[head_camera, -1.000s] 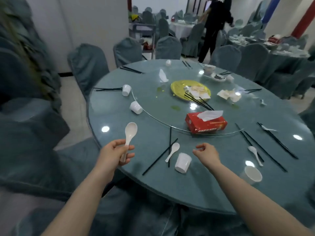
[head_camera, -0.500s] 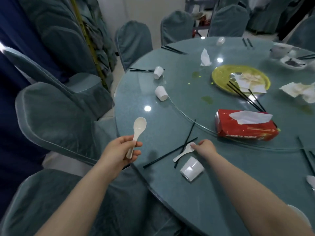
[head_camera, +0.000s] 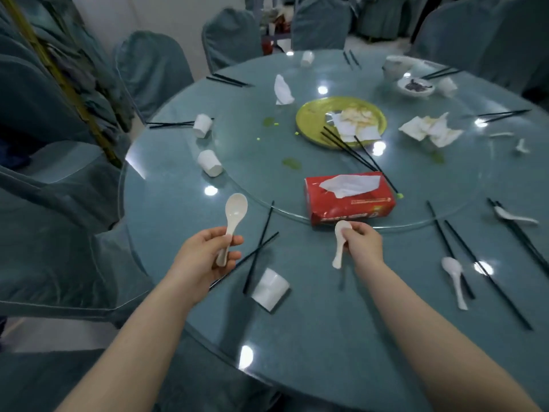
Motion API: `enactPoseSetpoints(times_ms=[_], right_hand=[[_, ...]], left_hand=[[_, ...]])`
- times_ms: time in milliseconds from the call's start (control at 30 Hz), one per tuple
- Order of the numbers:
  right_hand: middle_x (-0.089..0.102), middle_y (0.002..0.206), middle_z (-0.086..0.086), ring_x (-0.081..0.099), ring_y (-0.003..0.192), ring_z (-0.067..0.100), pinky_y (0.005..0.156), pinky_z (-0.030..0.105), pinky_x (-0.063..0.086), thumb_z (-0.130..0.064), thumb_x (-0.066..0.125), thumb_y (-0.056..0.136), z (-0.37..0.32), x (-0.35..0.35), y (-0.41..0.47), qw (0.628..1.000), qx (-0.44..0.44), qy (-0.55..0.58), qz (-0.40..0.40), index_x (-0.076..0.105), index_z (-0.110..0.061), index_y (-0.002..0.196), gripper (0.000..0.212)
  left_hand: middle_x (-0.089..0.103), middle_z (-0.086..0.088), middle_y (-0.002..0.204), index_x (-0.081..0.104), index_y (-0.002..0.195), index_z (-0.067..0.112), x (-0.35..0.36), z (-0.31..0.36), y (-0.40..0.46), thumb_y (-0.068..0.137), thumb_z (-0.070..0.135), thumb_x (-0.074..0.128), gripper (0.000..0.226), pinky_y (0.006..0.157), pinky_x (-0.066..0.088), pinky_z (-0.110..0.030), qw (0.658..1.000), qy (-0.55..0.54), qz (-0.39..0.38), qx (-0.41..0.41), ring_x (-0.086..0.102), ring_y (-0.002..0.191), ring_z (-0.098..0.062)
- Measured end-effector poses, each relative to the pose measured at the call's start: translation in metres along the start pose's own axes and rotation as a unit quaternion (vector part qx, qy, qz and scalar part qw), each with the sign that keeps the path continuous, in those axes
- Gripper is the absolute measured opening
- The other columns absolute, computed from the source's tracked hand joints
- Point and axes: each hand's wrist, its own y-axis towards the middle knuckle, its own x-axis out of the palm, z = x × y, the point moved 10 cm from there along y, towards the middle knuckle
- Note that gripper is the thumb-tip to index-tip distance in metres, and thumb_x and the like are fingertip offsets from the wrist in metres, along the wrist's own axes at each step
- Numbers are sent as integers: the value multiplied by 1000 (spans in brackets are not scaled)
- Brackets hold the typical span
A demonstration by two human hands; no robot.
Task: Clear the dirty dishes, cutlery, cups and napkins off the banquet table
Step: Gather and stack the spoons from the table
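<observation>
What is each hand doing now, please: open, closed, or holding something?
Left hand: closed, holding a white spoon by its handle.
Right hand: closed, pinching a second white spoon near its bowl.

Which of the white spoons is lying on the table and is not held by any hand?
The white spoon on the right beside the black chopsticks; the other two near spoons are held in the hands.

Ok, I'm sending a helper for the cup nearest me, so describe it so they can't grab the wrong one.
Start at the red tissue box on the glass turntable, then come toward the near table edge. The white cup lies tipped on its side beside the crossed black chopsticks, between the two hands. The other tipped cups lie farther off, by the turntable's left rim.
</observation>
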Motion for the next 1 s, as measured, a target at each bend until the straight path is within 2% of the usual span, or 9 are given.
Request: enactPoseSetpoints(times_ms=[133, 200, 267, 333, 433, 600, 767, 867, 1000], right_hand=[[66, 81, 8, 66, 61, 20, 56, 29, 51, -9, 47, 88, 18, -86, -1, 989, 36, 108, 90, 55, -8, 98, 14], [67, 81, 8, 64, 55, 21, 51, 29, 48, -11, 39, 89, 27, -129, -4, 984, 31, 90, 147, 51, -11, 100, 16], [68, 88, 6, 64, 66, 23, 66, 37, 52, -17, 39, 90, 34, -169, -4, 981, 13, 4, 193, 58, -13, 101, 22], [67, 98, 8, 63, 90, 31, 81, 37, 47, -17, 44, 93, 41, -197, 0, 973, 7, -92, 211, 64, -10, 107, 26], [61, 113, 20, 58, 97, 39, 82, 39, 46, -8, 47, 91, 49, -215, 15, 960, 13, -196, 201, 63, -6, 116, 30], [38, 134, 23, 53, 105, 39, 96, 36, 41, -18, 65, 87, 51, -209, 41, 943, 6, -292, 156, 49, -8, 134, 51], [42, 124, 19, 54, 95, 38, 85, 42, 46, -17, 53, 94, 63, -199, 45, 919, 2, -374, 127, 53, -11, 128, 35], [49, 121, 20, 52, 102, 37, 82, 44, 45, -8, 44, 95, 60, -190, 40, 895, -25, -428, 125, 51, -7, 128, 33], [59, 113, 20, 54, 101, 39, 78, 40, 41, -2, 40, 93, 45, -182, 25, 914, -56, -381, 128, 54, -3, 116, 27]], left_hand=[[74, 3, 74, 56, 99, 14, 51, -4, 7, 95, 6, 52, 10, 49, 52, -19, 998, 17, -55, -7, 65, 52, -9], [74, 3, 73, 56, 99, 14, 71, -8, 10, 95, 5, 51, 11, 48, 52, -19, 997, 21, -69, -12, 65, 52, -9], [74, 2, 73, 56, 100, 13, 89, -12, 12, 96, 5, 50, 12, 46, 51, -18, 996, 23, -83, -18, 65, 52, -9], [74, 1, 74, 56, 100, 13, 103, -17, 14, 95, 5, 50, 11, 46, 50, -19, 995, 19, -94, -23, 65, 52, -9], [74, -1, 77, 56, 100, 13, 116, -26, 16, 95, 5, 51, 11, 47, 51, -20, 994, 18, -100, -32, 65, 53, -10], [75, -2, 80, 56, 104, 12, 119, -41, 17, 94, 5, 52, 12, 48, 52, -21, 994, 27, -93, -45, 65, 54, -11], [75, -4, 85, 56, 108, 11, 113, -47, 16, 95, 7, 52, 14, 49, 53, -21, 994, 29, -89, -49, 66, 56, -11], [75, -5, 86, 55, 107, 12, 109, -52, 14, 94, 7, 54, 15, 50, 53, -22, 995, 17, -83, -54, 66, 57, -11], [75, -6, 87, 55, 107, 12, 101, -59, 8, 93, 7, 54, 15, 50, 53, -22, 995, 10, -78, -56, 66, 57, -12]])
